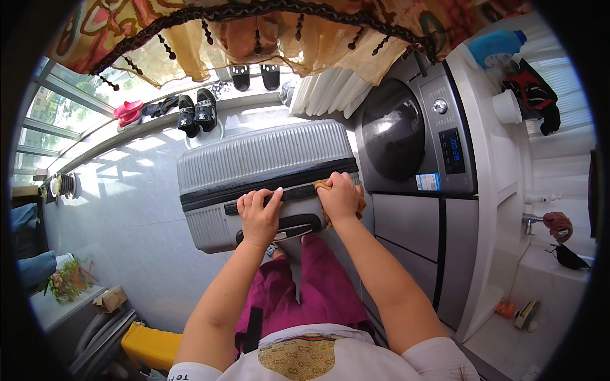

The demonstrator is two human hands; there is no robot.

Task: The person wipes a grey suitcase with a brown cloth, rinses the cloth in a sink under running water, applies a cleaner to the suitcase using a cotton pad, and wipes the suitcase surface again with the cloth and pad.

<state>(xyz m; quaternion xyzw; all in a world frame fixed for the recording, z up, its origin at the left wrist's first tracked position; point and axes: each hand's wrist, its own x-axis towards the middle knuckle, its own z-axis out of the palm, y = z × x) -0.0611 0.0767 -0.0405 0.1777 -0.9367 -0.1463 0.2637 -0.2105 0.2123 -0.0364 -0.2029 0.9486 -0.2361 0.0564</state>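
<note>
A silver ribbed suitcase point(267, 152) stands in front of me, with a black zip band around it and black handles on the side toward me. My left hand point(260, 216) rests on that near side, its fingers bent over the slim black handle strip and the thumb stretched out. In my right hand point(341, 195) is a bunched brown cloth point(325, 190), pressed against the suitcase's right end by the zip band. Part of the cloth hangs below the closed fingers. The right fingertips are hidden.
A dark front-loading washing machine point(394, 130) stands close on the right, above grey cabinets point(406, 228). Black slippers point(205, 109) lie beyond the suitcase. A patterned curtain point(254, 32) hangs overhead. At lower left are a yellow box point(149, 346) and a potted plant point(63, 279).
</note>
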